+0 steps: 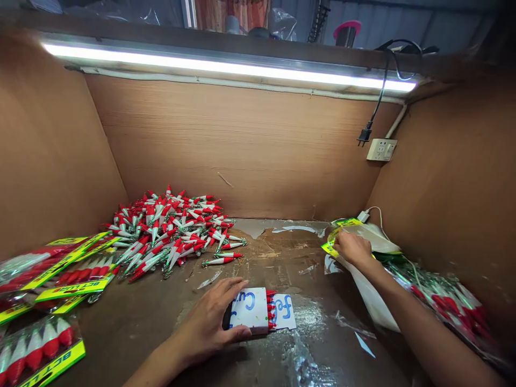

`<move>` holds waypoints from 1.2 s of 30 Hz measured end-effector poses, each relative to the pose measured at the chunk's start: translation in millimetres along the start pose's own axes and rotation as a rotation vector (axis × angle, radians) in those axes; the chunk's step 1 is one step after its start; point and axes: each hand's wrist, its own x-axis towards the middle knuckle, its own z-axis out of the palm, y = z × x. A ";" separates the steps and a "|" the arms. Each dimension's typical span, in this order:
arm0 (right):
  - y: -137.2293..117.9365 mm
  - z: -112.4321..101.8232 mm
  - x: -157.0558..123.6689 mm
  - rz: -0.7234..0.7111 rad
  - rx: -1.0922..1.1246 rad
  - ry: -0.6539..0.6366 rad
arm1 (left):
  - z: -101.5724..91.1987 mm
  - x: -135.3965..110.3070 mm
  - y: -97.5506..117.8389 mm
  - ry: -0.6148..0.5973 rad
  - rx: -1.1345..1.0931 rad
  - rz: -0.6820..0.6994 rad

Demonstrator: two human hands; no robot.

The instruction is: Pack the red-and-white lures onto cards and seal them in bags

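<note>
The left hand [207, 317], at the lower center of the frame, is clasped around a white box [250, 314], thumb along the near side and fingers over the far side. The box lies on the brown work surface [141, 336]. Its top face carries blue handwriting: a "C" followed by a partly visible "u"; the remainder is covered by the hand. Red lure tips [271, 310] protrude from the right end of the box, above a white card [288, 312] marked in blue with letters resembling "fe"; the rest is hidden.

The right hand [355, 248], at center right, has its fingers curled together at the yellow-edged packaging [331, 239]. The fingertips are hidden; whether they pinch it cannot be told. Below the right forearm lie red-and-white lures with green ends [455, 303], partly blurred.

At center left is a loose pile of red-and-white lures [165, 231]. Clear packets [74, 269] with yellow labels lie at the left edge. The packet at the lower left corner [44, 346] reads "BCT LU", cut off by the frame edge; the labels above it show partial lettering.

A lit tube lamp [226, 70] spans the top. A black plug [365, 133] hangs beside the wall outlet [381, 150] at upper right.
</note>
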 end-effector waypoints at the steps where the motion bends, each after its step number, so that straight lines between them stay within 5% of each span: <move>1: -1.3 -1.3 1.0 -0.010 0.005 0.021 | -0.8 0.7 -1.2 0.019 -0.003 -0.002; 6: -34.2 -10.2 -14.6 -0.194 0.076 0.192 | -7.1 6.2 -1.4 0.105 -0.134 -0.063; 13: -130.7 -16.5 -113.2 -1.123 0.273 0.478 | 5.1 11.7 7.1 0.078 -0.934 -0.240; 17: -157.1 -6.1 -142.4 -1.290 0.334 0.521 | 16.1 12.6 17.0 0.000 -1.161 -0.272; 21: -153.7 -1.6 -135.0 -1.191 0.500 0.452 | 18.1 12.4 18.4 0.069 -1.139 -0.398; 27: -138.8 -4.9 -101.5 -0.672 0.838 0.304 | 12.5 11.3 12.7 0.124 -1.201 -0.469; 30: -130.7 1.8 -80.7 -0.428 1.132 -0.026 | 8.6 12.4 14.0 0.159 -1.186 -0.489; 33: -122.2 8.9 -66.2 -0.345 1.384 -0.427 | 4.0 13.8 15.5 0.213 -1.149 -0.542; 36: -117.5 12.3 -61.7 -0.371 1.501 -0.512 | 0.2 14.4 16.1 0.246 -1.117 -0.596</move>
